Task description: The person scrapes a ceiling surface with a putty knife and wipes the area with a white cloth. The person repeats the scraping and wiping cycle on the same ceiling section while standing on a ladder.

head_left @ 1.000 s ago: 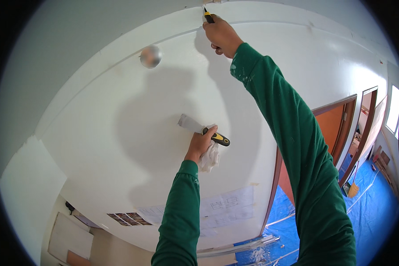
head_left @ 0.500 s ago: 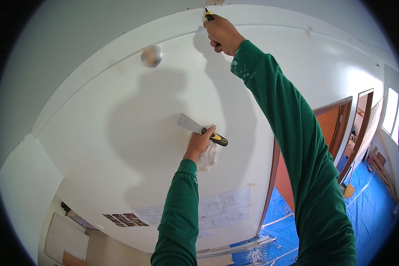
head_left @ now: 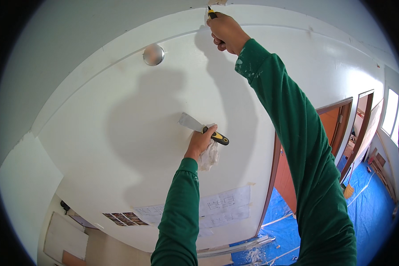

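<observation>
My right hand [head_left: 227,31] is raised to the top of the white wall [head_left: 88,111], where the wall meets the ceiling [head_left: 75,26]. Its fingers are closed round a yellow and black utility knife [head_left: 212,13], whose tip points up at the joint beside a tan damaged patch [head_left: 217,2]. Lower down, in front of the wall, my left hand [head_left: 200,142] grips a putty knife [head_left: 215,135] with a black and yellow handle. The putty knife's wide, smeared blade points up and left. A crumpled whitish cloth [head_left: 209,156] hangs from the same hand.
A round silver fixture [head_left: 154,55] sits high on the wall. Paper drawings [head_left: 224,206] and a photo sheet [head_left: 125,219] are fixed lower down. At right are an orange-brown door [head_left: 285,177], blue floor sheeting [head_left: 372,208], a broom [head_left: 349,191] and long pale strips [head_left: 239,246].
My right hand and the utility knife have shifted slightly right and down in the view. The left hand, with the putty knife and cloth, has barely moved.
</observation>
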